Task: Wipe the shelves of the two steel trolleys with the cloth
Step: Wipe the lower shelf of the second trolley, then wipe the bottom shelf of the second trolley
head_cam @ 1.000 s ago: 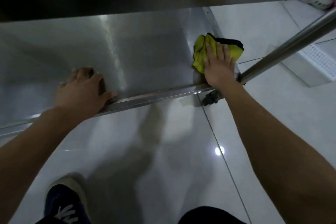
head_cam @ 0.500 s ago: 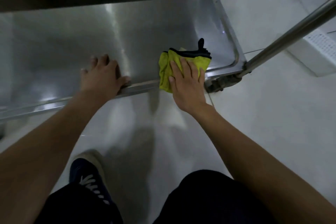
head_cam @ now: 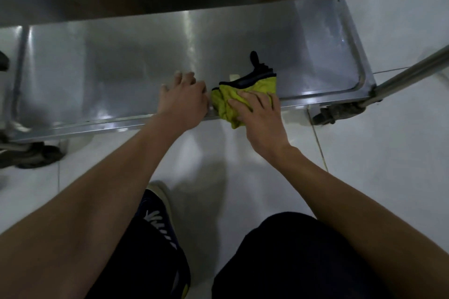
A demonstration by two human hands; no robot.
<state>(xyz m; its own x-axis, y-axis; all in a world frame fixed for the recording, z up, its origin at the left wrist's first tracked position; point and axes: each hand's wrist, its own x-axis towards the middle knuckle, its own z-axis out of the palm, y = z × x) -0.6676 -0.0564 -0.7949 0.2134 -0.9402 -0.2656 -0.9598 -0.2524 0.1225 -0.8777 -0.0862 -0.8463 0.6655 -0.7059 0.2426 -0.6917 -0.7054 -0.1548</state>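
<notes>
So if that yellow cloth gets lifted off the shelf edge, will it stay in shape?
Probably not. The cloth is bunched in soft folds and droops over the shelf lip, so it likely flops. Under the right hand it should slide easily on smooth steel.

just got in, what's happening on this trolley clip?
A person is wiping the bottom shelf of a steel trolley. The right hand presses a yellow-green cloth flat over the shelf's front rim, part of it hanging over the edge. The left hand rests on the same rim right beside the cloth, bracing.
</notes>
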